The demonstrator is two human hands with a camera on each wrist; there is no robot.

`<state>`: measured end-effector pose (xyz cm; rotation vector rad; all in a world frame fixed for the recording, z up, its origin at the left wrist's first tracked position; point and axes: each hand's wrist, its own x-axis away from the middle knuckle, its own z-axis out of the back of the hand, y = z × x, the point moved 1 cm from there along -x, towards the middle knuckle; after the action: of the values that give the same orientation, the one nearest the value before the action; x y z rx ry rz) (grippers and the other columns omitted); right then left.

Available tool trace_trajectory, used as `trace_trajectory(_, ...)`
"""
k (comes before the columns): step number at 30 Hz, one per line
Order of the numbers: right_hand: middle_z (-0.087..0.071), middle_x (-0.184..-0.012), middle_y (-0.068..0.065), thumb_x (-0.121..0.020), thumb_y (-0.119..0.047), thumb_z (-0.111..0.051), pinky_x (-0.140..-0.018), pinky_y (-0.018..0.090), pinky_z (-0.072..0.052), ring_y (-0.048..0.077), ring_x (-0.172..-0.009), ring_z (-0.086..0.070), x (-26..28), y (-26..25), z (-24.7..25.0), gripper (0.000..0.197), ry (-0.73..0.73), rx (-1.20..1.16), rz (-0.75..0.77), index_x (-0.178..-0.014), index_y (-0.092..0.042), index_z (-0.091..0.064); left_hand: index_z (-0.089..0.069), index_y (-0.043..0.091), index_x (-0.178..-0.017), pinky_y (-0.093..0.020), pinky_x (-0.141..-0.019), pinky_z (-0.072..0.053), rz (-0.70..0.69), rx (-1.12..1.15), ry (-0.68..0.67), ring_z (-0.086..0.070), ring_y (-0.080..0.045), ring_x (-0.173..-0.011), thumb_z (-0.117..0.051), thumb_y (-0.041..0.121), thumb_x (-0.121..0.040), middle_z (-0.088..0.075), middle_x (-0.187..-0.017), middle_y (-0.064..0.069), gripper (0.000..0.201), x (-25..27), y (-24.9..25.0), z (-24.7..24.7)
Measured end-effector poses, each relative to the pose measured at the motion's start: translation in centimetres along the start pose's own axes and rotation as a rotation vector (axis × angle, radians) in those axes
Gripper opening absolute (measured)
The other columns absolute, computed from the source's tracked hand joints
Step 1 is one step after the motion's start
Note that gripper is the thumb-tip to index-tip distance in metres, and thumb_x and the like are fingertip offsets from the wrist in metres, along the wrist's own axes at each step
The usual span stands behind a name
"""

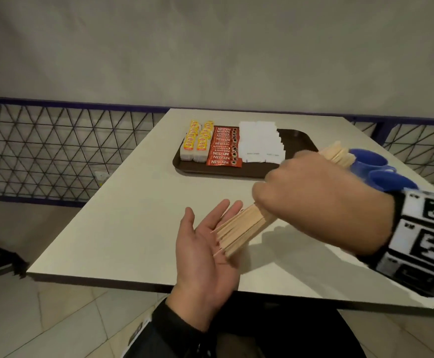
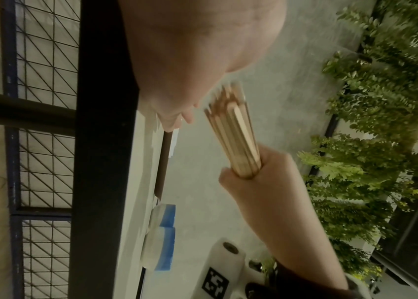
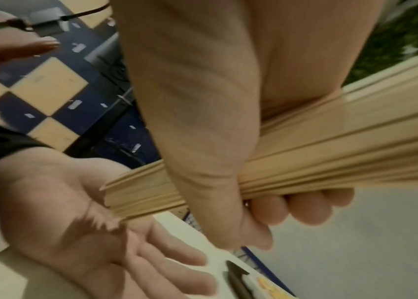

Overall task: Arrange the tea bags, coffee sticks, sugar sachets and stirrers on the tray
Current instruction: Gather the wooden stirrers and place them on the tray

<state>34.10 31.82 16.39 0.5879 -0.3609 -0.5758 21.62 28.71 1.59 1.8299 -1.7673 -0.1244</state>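
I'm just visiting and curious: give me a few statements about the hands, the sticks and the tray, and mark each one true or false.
1. The right hand grips the bundle of wooden stirrers. True.
2. The left hand is clenched into a fist. False: it is open, palm up, at the bundle's end.
3. The coffee sticks lie between the tea bags and the sugar sachets on the tray. True.
4. The stirrers already lie on the tray. False: they are held above the table.
5. The blue cups stand on the tray. False: they stand on the table, beside it.
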Motion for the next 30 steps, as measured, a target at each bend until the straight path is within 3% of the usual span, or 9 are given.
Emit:
trace_trajectory(3, -0.067, -0.098, 0.004, -0.1, -0.015, -0.056, -0.076, 0.036, -0.05, 0.029, -0.089, -0.066, -1.5, -2.2, 0.2, 0.008, 0.047, 0.037, 0.064, -0.097, -0.022, -0.054, -0.074, 0.007, -0.118, -0.048, -0.105, -0.049, 0.011, -0.015, -0.008, -0.068, -0.041, -0.114, -0.037, 0.064, -0.098, -0.071, -0.121, -0.023, 0.071, 0.1, 0.3, 0.0)
trace_trajectory(7, -0.069, -0.1, 0.006, -0.098, -0.02, -0.063, -0.085, 0.041, -0.052, 0.029, -0.091, -0.068, -1.9, -0.8, 0.1, 0.012, 0.006, 0.105, 0.071, -0.11, -0.019, -0.062, -0.062, 0.003, -0.133, -0.053, -0.115, -0.039, 0.031, 0.02, -0.061, -0.058, -0.045, -0.128, -0.034, 0.066, -0.098, -0.062, -0.133, -0.029, 0.078, 0.3, 0.3, 0.3)
trace_trajectory(15, -0.07, -0.092, 0.008, -0.1, -0.011, -0.058, -0.074, 0.037, -0.041, 0.031, -0.079, -0.065, -2.5, -2.3, 0.0, 0.008, 0.092, 0.136, 0.097, -0.1, -0.015, -0.064, -0.071, 0.008, -0.125, -0.045, -0.105, -0.048, 0.04, -0.105, -0.087, -0.065, -0.038, -0.118, -0.028, 0.067, -0.098, -0.069, -0.126, -0.022, 0.077, 0.4, 0.3, 0.1)
trace_trajectory(20, -0.066, -0.091, 0.003, -0.099, -0.014, -0.057, -0.076, 0.038, -0.048, 0.029, -0.085, -0.067, -1.9, -1.6, -0.5, 0.009, 0.122, 0.036, 0.109, -0.105, -0.02, -0.06, -0.07, 0.002, -0.125, -0.048, -0.117, -0.038, 0.05, -0.033, -0.1, -0.063, -0.04, -0.123, -0.032, 0.065, -0.099, -0.066, -0.129, -0.026, 0.077, 0.5, 0.5, -0.2)
trace_trajectory(22, -0.057, -0.077, -0.009, -0.092, -0.013, -0.062, -0.067, 0.036, -0.048, 0.02, -0.076, -0.063, -1.3, -0.4, -0.6, 0.017, 0.219, -0.296, 0.013, -0.09, -0.029, -0.054, -0.069, -0.007, -0.116, -0.05, -0.115, -0.041, 0.033, 0.044, -0.101, -0.068, -0.039, -0.114, -0.038, 0.06, -0.1, -0.066, -0.126, -0.03, 0.076, 0.2, 0.5, 0.0)
trace_trajectory(24, -0.057, -0.063, -0.014, -0.088, -0.011, -0.072, -0.06, 0.031, -0.045, 0.007, -0.06, -0.058, -1.1, 0.0, -0.2, 0.029, 0.335, -1.07, -0.107, -0.071, -0.031, -0.058, -0.062, -0.011, -0.123, -0.052, -0.116, -0.039, 0.023, 0.067, -0.107, -0.065, -0.041, -0.12, -0.037, 0.06, -0.1, -0.064, -0.13, -0.03, 0.078, 0.1, 0.5, -0.1)
trace_trajectory(26, -0.06, -0.061, -0.005, -0.087, -0.005, -0.077, -0.057, 0.025, -0.05, 0.011, -0.056, -0.057, -1.8, -1.1, 0.0, 0.023, 0.485, -1.819, -0.153, -0.071, -0.018, -0.066, -0.056, -0.006, -0.136, -0.052, -0.12, -0.032, 0.05, 0.099, -0.139, -0.056, -0.043, -0.131, -0.032, 0.063, -0.1, -0.06, -0.137, -0.029, 0.081, 0.2, 0.4, -0.3)
trace_trajectory(28, -0.058, -0.066, 0.011, -0.086, -0.005, -0.078, -0.056, 0.026, -0.052, 0.017, -0.058, -0.058, -3.2, -2.9, -0.2, 0.013, 0.583, -2.164, -0.261, -0.085, 0.0, -0.066, -0.066, -0.005, -0.126, -0.048, -0.121, -0.031, 0.064, 0.135, -0.151, -0.052, -0.041, -0.135, -0.029, 0.062, -0.101, -0.061, -0.135, -0.027, 0.081, 0.6, 0.5, -0.5)
trace_trajectory(30, -0.061, -0.069, 0.008, -0.085, -0.009, -0.08, -0.061, 0.028, -0.055, 0.016, -0.06, -0.061, -4.6, -4.7, -1.0, 0.019, 0.607, -2.275, -0.349, -0.094, 0.002, -0.067, -0.077, -0.005, -0.102, -0.047, -0.119, -0.034, 0.046, 0.172, -0.14, -0.057, -0.039, -0.129, -0.031, 0.06, -0.101, -0.067, -0.126, -0.027, 0.08, 1.1, 0.5, -0.7)
